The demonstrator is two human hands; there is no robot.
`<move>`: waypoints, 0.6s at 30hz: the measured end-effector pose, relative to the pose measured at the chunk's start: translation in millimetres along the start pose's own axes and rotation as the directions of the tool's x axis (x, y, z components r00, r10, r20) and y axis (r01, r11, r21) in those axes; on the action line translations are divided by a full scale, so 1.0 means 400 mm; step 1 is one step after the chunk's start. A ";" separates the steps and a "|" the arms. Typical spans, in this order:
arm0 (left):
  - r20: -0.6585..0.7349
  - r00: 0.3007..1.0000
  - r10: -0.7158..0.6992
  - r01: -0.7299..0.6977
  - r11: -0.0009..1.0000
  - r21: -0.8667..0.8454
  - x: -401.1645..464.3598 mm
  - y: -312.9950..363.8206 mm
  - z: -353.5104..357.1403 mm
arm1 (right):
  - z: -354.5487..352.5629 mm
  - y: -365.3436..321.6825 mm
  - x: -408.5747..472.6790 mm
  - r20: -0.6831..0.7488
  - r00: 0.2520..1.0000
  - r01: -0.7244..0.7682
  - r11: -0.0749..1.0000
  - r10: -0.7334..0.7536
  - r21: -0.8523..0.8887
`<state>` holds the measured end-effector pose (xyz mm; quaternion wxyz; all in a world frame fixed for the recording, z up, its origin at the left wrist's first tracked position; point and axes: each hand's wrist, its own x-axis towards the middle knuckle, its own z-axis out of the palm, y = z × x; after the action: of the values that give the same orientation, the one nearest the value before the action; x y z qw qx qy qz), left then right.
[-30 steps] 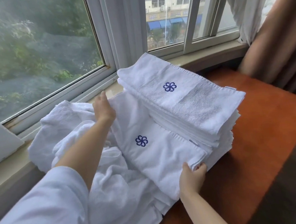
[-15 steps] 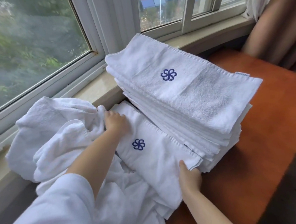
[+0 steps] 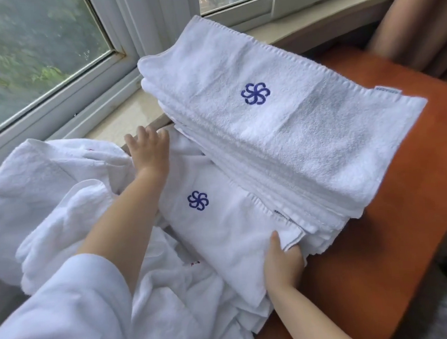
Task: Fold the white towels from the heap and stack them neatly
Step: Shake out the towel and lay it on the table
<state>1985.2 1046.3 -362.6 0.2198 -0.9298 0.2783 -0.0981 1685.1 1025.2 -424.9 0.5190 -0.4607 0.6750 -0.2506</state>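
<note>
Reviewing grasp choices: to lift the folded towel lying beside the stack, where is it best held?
Probably by its two short ends: the folded towel lies flat and long. The right hand already pinches the near end; the left hand rests open at the far end by the stack.

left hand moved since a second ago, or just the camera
Yes. The left hand has slid along the folded towel toward the window sill, its fingers now at the towel's far edge.

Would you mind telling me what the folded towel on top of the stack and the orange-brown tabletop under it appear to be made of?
The folded towel looks like white cotton terry: a fuzzy looped pile, a flatter woven band near its hem, and a blue flower logo that seems embroidered. The tabletop looks like wood or wood-look laminate with a smooth, low-sheen orange-brown finish; no clear grain shows, so I cannot tell which.
</note>
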 end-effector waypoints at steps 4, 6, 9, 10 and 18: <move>0.069 0.991 0.111 -0.121 0.979 0.166 -0.035 0.017 0.002 | -0.013 -0.003 0.003 0.008 1.000 -0.010 1.000 0.010 -0.015; 0.123 0.938 0.323 -0.333 0.941 0.067 -0.069 0.053 -0.021 | -0.020 -0.003 0.000 -0.018 1.000 0.024 1.000 -0.024 0.019; 0.361 0.841 0.402 -0.312 0.907 -0.283 -0.141 0.108 -0.053 | -0.034 0.010 -0.008 -0.074 0.996 0.046 0.999 -0.044 0.021; 0.446 0.802 0.397 -0.251 0.902 -0.351 -0.168 0.120 -0.059 | -0.037 0.013 -0.007 -0.077 0.997 -0.006 1.000 0.005 -0.002; 0.519 0.692 0.502 -0.394 0.865 -0.310 -0.388 0.133 -0.134 | -0.076 -0.014 -0.038 0.128 0.956 -0.273 0.961 0.264 0.055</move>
<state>1815.6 1074.6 -349.1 0.2296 -0.8326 0.4234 0.2737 1659.6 1031.7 -403.0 0.6039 -0.3599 0.6896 -0.1739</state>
